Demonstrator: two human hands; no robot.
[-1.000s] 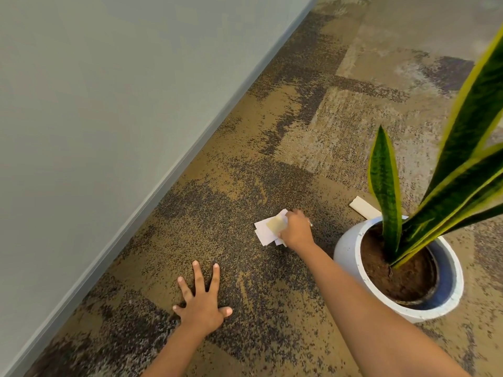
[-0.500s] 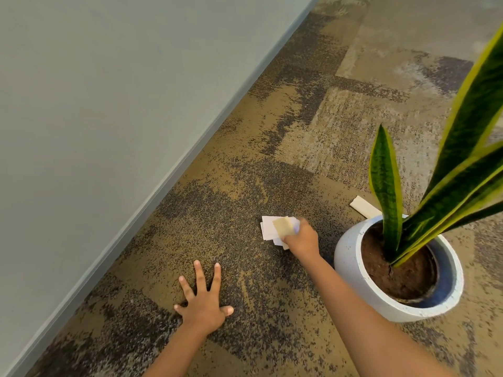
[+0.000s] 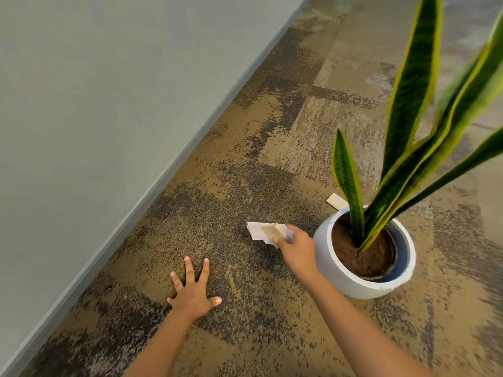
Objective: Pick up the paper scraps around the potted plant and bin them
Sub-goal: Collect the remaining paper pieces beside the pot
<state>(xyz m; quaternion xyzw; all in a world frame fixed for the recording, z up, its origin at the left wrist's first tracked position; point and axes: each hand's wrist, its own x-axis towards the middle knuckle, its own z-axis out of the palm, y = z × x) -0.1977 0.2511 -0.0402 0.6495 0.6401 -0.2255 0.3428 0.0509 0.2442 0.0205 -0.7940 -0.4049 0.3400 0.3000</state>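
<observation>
My right hand point(image 3: 296, 248) grips a small bunch of paper scraps point(image 3: 262, 230), white pieces with a tan one on top, held just above the carpet left of the pot. The potted plant stands in a round white pot point(image 3: 351, 281) with dark soil and tall green leaves point(image 3: 408, 85). One more pale paper scrap point(image 3: 337, 201) lies flat on the carpet behind the pot, partly hidden by a leaf. My left hand point(image 3: 194, 292) is pressed flat on the carpet with fingers spread, holding nothing.
A grey wall with a baseboard point(image 3: 152, 191) runs diagonally along the left. Patchy brown and grey carpet point(image 3: 285, 131) stretches ahead and to the right. No bin is in view.
My right hand has drawn the bunch of scraps back toward the pot and a little nearer to me. My left hand has stayed planted on the carpet.
</observation>
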